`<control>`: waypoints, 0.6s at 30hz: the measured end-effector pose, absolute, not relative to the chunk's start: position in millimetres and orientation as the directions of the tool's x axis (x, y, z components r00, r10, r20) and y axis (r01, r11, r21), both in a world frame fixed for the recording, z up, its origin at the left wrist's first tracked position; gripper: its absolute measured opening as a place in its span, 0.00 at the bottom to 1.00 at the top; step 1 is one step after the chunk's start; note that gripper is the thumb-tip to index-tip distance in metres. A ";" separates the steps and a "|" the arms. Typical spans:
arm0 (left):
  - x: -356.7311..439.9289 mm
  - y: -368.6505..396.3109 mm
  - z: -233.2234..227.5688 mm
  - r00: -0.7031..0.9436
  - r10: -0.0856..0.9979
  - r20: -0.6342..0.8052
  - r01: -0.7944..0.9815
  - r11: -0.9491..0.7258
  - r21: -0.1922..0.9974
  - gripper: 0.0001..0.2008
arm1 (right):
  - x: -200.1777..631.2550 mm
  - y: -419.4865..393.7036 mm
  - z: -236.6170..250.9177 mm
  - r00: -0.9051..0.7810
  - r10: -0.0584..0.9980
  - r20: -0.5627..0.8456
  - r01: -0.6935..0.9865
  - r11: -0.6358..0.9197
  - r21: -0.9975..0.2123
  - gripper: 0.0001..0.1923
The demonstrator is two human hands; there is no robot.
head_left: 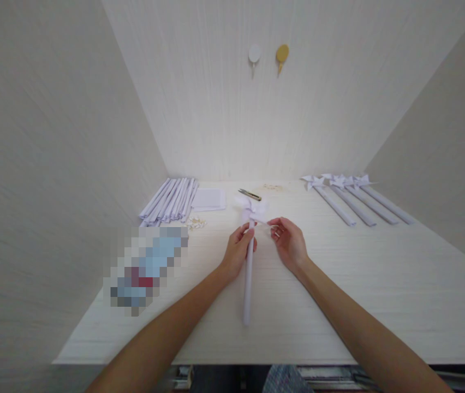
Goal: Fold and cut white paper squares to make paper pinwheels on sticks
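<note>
Mid-worktop (339, 284), the left hand (238, 251) has its grip closed round a rolled paper stick (248, 284) while the right hand (287, 243) pinches the pinwheel (252, 208) fastening at its top; a slack pinch could let the blades tear loose.

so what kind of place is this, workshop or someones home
Probably a small craft desk set in a wall nook, maybe at home. Finished paper pinwheels lie in a row at right, rolled paper sticks are stacked at left, and two hooks are on the back wall.
</note>
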State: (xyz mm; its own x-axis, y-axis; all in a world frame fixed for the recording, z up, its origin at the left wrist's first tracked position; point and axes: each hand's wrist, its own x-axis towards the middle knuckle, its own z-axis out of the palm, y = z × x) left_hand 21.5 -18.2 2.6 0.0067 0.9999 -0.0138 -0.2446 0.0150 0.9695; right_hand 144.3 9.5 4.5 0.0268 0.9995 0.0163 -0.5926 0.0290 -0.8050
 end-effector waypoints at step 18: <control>22.0 -18.7 5.0 0.017 0.999 -0.044 -0.256 0.047 0.966 0.21 | 156.5 15.6 4.8 0.036 0.996 -0.083 -0.696 -0.035 -0.717 0.08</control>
State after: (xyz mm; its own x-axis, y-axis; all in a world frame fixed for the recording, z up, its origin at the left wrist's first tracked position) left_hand 22.0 -18.7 5.0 0.0171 0.9989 -0.0438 -0.2556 0.0467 0.9656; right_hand 156.5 15.6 4.8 0.0358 0.9959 -0.0828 -0.6964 -0.0346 -0.7168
